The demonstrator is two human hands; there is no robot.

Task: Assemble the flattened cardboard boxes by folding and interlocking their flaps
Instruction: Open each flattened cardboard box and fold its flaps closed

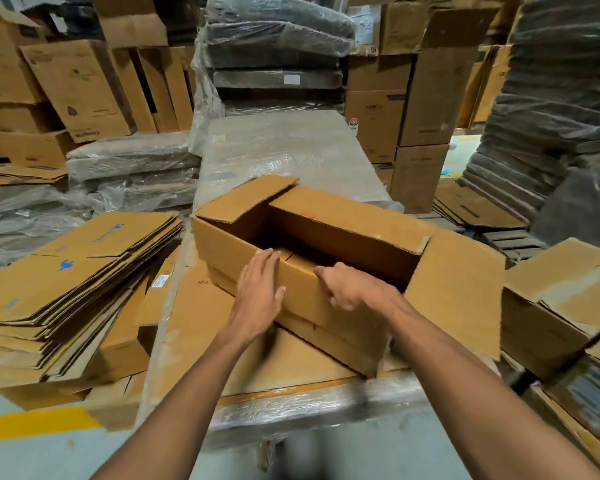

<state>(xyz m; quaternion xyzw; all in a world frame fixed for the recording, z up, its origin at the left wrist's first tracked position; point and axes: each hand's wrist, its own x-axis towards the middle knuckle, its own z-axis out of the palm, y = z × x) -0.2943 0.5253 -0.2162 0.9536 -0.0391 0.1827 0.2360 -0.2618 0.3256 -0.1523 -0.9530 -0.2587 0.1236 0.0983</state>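
Bottom of frame: two bare forearms reaching up and inward.
Lower centre: left hand, fingers straight and together, laid flat against the near long wall of the cardboard box. Just right of it: right hand, fingers curled over the top edge of the same wall, gripping it.
Centre: box standing open-topped, set at an angle to the frame. Left end flap and right end flap spread outward, far long flap tilted away.
Beneath the box: flat cardboard sheets lying on a film-wrapped pallet load.
Left of frame, beside the pallet load: slumped stack of flattened boxes, some with blue print.
Lower left corner: yellow floor line.
Right edge: another brown carton with loose flaps.
Upper centre, behind the pallet load: film-wrapped dark bundles stacked high.
Upper left and upper right: more printed cartons, some upright, some leaning.
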